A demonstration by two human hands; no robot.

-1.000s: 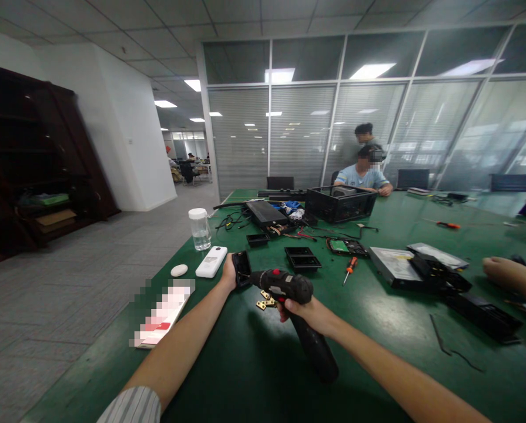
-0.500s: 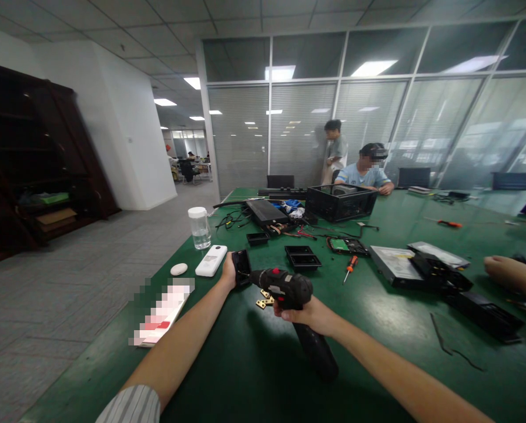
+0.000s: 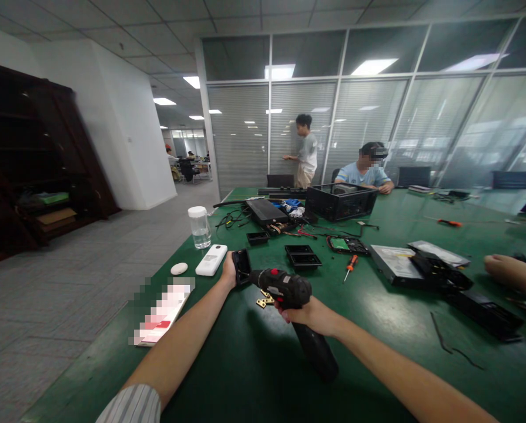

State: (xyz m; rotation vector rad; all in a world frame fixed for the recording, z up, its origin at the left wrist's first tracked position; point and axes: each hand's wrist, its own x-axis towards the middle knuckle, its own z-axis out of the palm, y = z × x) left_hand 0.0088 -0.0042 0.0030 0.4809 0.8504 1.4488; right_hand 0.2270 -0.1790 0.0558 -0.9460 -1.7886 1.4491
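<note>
My right hand (image 3: 304,314) is closed round the grip of a black cordless drill (image 3: 287,288), whose nose points left. In my left hand (image 3: 230,271) is a small black plastic box (image 3: 241,265), its open side tilted toward the drill. The drill's tip is at the box's right side; whether the bit touches it I cannot tell. Several brass-coloured metal pieces (image 3: 263,301) lie on the green table (image 3: 227,376) beneath the drill's front. Just beyond the drill is a black double tray (image 3: 303,257), and a smaller black box (image 3: 257,238) stands farther back.
A bottle (image 3: 199,228), a white device (image 3: 211,260) and a white round object (image 3: 178,268) stand left. An orange screwdriver (image 3: 351,268) and a metal drive (image 3: 397,264) lie right. A black case (image 3: 341,201) and cables are behind. Another person's hand (image 3: 512,273) rests at far right.
The drill has shifted very slightly left, and the black box is tilted a little differently. A standing person in the background has moved left along the glass wall.
</note>
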